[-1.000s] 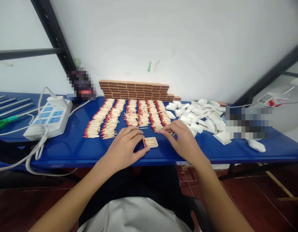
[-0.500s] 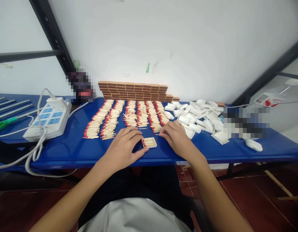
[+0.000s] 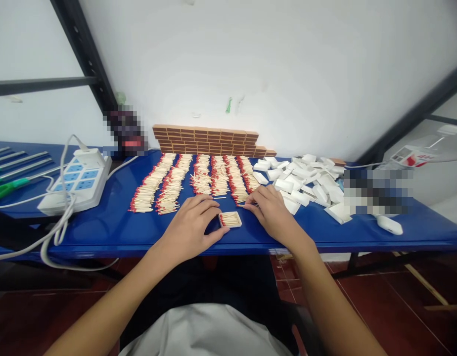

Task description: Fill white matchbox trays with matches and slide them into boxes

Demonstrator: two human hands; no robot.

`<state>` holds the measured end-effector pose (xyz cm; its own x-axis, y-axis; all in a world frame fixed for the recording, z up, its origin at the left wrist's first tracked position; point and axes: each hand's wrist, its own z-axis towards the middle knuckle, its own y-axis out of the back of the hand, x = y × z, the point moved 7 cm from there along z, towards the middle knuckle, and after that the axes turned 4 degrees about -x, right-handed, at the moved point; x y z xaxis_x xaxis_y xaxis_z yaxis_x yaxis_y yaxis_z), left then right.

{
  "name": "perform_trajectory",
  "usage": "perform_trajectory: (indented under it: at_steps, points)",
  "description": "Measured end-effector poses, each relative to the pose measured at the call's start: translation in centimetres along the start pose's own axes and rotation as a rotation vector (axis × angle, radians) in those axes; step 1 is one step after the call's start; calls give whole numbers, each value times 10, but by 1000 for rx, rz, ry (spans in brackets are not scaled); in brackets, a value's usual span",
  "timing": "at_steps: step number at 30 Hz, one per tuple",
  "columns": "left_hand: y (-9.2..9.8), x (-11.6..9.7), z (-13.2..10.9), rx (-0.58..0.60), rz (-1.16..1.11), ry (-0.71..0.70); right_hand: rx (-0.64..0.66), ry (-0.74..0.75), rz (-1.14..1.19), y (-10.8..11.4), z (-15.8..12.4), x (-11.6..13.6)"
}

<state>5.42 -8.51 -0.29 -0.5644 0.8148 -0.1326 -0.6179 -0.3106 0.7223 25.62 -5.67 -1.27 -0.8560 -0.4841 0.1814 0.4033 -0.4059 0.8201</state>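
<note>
A small white matchbox tray (image 3: 231, 219) filled with red-tipped matches lies on the blue table (image 3: 113, 230) near its front edge. My left hand (image 3: 191, 225) holds the tray's left side between thumb and fingers. My right hand (image 3: 270, 211) rests just right of the tray, its fingertips pinched at the near end of the rows of loose matches (image 3: 199, 178). What the fingers hold is too small to make out.
A stack of brown matchbox sleeves (image 3: 209, 140) stands against the wall. A heap of white empty trays (image 3: 306, 180) lies at the right, with a white mouse (image 3: 389, 225) beyond. A white power strip (image 3: 76, 180) with cables sits at the left, beside green-handled tools (image 3: 13, 170).
My right hand has drawn slightly left and back toward the near end of the match rows. The left hand and the tray have stayed put.
</note>
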Motion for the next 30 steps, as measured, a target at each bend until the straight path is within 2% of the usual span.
perform_trajectory:
  at_steps: [5,9,11,14,18,30]
  points:
    - [-1,0,1,1,-5,-2,-42,76,66,12,-2,33]
    - [-1,1,1,-8,-3,1,-53,159,92,12,-1,56]
    - [-1,1,1,-1,-3,2,-68,159,102,11,1,50]
    - [-2,1,0,9,-3,2,-119,93,79,11,2,23]
    - [-2,1,0,7,5,5,-84,55,76,6,-1,0]
    - [-3,2,-1,32,1,19,-67,60,71,3,-2,1]
